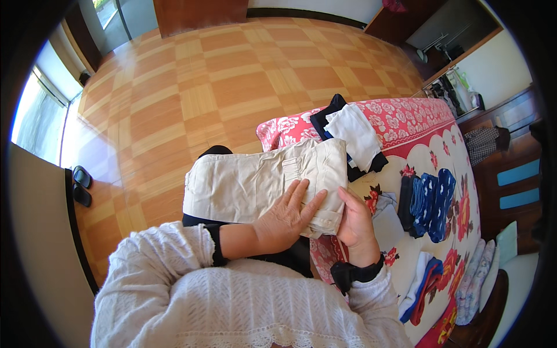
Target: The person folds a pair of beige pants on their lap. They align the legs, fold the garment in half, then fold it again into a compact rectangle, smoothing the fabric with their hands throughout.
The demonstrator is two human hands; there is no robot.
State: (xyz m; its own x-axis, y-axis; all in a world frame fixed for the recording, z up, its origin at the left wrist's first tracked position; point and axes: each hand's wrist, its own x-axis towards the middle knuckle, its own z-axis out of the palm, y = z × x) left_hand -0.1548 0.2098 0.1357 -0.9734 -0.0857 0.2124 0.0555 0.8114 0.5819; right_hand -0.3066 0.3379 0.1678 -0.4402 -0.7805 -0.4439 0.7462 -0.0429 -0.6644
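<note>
A folded cream cloth garment [243,182], with a gathered elastic part on its upper face, lies across my lap and reaches to the bed's edge. My left hand [287,217] rests flat on top of it, fingers spread, near the gathers. At the garment's right end, my right hand [359,224] grips the edge; most of its fingers are hidden. Just beyond that end, a white folded cloth [354,130] sits on black clothing [328,111] on the bed.
The bed [409,113] has a red and white floral cover. Rolled dark and blue clothes [439,204], a grey cloth [387,219] and folded white, blue and red clothes [421,287] lie on it. Black slippers [82,186] are on the tiled floor [169,117] near the left wall.
</note>
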